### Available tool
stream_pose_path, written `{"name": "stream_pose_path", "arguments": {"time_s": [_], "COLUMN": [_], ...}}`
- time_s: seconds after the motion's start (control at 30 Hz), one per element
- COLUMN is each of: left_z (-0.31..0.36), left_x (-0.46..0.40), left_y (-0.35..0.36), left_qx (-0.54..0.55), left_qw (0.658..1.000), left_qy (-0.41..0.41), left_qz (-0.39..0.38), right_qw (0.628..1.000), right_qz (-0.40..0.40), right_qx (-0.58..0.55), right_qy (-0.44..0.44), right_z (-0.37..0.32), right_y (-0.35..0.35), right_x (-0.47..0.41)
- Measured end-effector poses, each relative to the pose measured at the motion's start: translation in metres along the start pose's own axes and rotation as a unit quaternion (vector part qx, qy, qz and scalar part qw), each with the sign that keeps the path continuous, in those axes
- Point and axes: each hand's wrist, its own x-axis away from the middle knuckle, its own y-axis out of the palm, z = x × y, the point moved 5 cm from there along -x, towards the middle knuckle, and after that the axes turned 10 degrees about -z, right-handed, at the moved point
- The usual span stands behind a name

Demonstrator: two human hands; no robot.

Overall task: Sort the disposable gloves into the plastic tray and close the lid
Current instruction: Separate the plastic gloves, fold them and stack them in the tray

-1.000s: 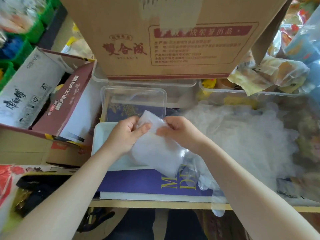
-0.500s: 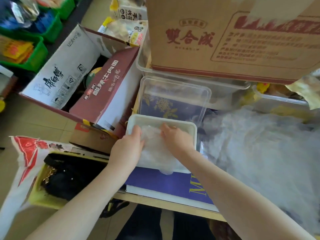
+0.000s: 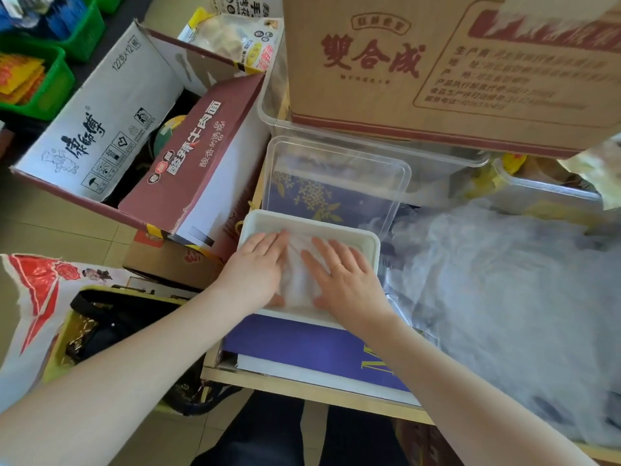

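Pressing flat, fingers straight, the left hand (image 3: pixel 257 267) and right hand (image 3: pixel 342 275) held gloves (image 3: pixel 297 264) in the tray (image 3: pixel 312 227); a carton (image 3: pixel 420 62) read "雙合成".

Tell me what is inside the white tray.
Folded clear disposable gloves lie inside the white tray, pressed flat by the left hand and right hand. The tray floor under them is hidden.

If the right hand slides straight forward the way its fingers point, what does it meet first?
Probably the far wall of the white tray. The right hand lies flat on the gloves inside it; the clear lid lies beyond.
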Motion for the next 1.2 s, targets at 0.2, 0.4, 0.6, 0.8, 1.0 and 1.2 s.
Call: {"name": "stream_pose_path", "arguments": {"time_s": [0.2, 0.4, 0.6, 0.8, 1.0, 1.2], "left_z": [0.008, 0.009, 0.012, 0.046, 0.113, 0.175], "left_x": [0.0, 0.006, 0.005, 0.004, -0.008, -0.018], "left_y": [-0.008, -0.005, -0.022, -0.071, -0.086, -0.099], "left_qx": [0.015, -0.01, 0.019, 0.135, 0.232, 0.249], "left_qw": [1.0, 0.994, 0.988, 0.977, 0.937, 0.923], "left_qy": [-0.025, 0.003, -0.018, 0.065, 0.222, 0.279], "left_qz": [0.005, -0.105, -0.15, 0.151, 0.136, 0.092], "right_qw": [0.994, 0.979, 0.989, 0.962, 0.915, 0.935], "right_qz": [-0.099, -0.149, -0.085, 0.168, -0.052, 0.002], "right_qx": [0.039, 0.138, 0.122, -0.182, -0.203, -0.2], "right_qy": [-0.022, 0.009, 0.001, 0.119, 0.344, 0.293], "right_z": [0.002, 0.026, 0.037, 0.093, 0.178, 0.194], "right_y": [0.008, 0.006, -0.005, -0.015, 0.061, 0.068], "right_x": [0.001, 0.011, 0.028, 0.091, 0.173, 0.201]}}
